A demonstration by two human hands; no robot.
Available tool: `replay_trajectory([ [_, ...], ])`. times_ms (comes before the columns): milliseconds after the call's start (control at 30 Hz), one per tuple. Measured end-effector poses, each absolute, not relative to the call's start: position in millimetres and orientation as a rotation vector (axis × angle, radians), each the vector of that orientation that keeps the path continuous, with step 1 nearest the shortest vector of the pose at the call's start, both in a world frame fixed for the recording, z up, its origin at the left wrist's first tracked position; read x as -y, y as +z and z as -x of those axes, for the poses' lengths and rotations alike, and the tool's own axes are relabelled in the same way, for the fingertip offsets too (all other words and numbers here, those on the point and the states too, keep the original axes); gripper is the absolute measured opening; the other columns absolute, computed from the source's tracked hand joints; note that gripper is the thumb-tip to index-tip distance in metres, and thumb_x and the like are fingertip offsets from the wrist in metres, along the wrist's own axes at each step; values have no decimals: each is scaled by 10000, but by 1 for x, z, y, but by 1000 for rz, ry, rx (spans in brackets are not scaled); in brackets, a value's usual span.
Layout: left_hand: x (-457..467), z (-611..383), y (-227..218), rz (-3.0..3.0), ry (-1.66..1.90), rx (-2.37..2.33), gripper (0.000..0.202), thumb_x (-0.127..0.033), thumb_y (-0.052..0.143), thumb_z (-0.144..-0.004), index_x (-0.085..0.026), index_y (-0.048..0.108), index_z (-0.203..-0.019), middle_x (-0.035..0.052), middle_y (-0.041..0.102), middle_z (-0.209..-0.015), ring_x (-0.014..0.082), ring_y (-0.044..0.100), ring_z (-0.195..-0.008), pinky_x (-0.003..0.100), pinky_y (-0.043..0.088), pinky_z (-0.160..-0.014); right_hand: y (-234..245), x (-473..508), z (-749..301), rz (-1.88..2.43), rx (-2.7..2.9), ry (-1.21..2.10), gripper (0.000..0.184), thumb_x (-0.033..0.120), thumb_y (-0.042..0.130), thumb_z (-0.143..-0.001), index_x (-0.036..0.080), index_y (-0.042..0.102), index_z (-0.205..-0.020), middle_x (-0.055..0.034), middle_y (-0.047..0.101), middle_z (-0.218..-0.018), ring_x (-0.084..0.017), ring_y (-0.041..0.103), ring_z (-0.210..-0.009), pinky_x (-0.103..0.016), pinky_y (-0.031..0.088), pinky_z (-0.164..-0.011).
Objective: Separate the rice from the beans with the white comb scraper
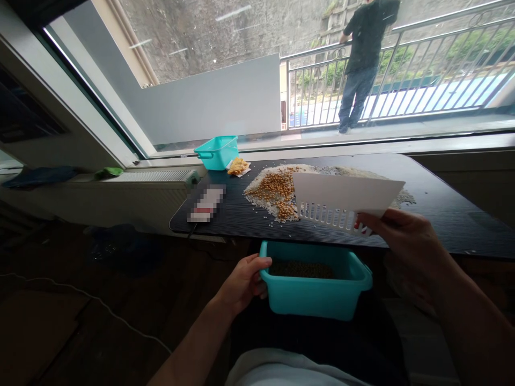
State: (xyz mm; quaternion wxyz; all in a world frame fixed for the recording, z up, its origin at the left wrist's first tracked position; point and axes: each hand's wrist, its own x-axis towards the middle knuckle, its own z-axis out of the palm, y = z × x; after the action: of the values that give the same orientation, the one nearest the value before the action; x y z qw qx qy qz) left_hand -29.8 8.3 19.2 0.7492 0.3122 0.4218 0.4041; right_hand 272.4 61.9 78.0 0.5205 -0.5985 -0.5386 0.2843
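Observation:
My left hand [246, 280] grips the left rim of a teal plastic basin [316, 297], thumb over the edge. Dark grains [301, 269] lie on the basin's floor. In my right hand [396, 228] is a white slotted scoop [341, 193], held over the table's front edge just above the basin. Its row of slots faces down and its flat side stands upright. Behind and left of the scoop, golden beans [277, 185] lie on a spread of white grains [257, 182], which the scoop partly hides.
A second teal basin [219, 153] stands at the table's back left, beside yellow food on a paper [238, 166]. A blurred-out phone-like object [207, 203] lies on the dark table [438, 214]. Beyond the window, a person [364, 59] stands by a railing.

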Motion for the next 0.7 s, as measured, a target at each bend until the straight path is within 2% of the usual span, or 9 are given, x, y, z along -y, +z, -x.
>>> replay_trajectory([
  [300,-8,28,21,-693,876,-944,462,-445,822,-652,-211,430,-579,-107,358,-433,50,336,-359,204,312,-386,78,-63,-273,1433,1329,697,443,616,832,-554,188,766,-650,-43,702,-615,-178,588,-583,-333,502,-584],
  [500,-8,29,21,-690,880,-938,475,-451,826,-648,-213,421,-574,-108,351,-433,50,337,-361,204,316,-386,77,-68,-269,1398,1349,675,360,597,799,-617,241,748,-631,-29,704,-630,-187,595,-590,-351,508,-602],
  [700,-7,29,19,-698,886,-930,468,-448,816,-678,-212,424,-577,-106,351,-434,52,341,-364,205,318,-392,78,-71,-265,1370,1397,721,389,643,802,-594,261,751,-640,-20,705,-629,-182,591,-583,-338,507,-572],
])
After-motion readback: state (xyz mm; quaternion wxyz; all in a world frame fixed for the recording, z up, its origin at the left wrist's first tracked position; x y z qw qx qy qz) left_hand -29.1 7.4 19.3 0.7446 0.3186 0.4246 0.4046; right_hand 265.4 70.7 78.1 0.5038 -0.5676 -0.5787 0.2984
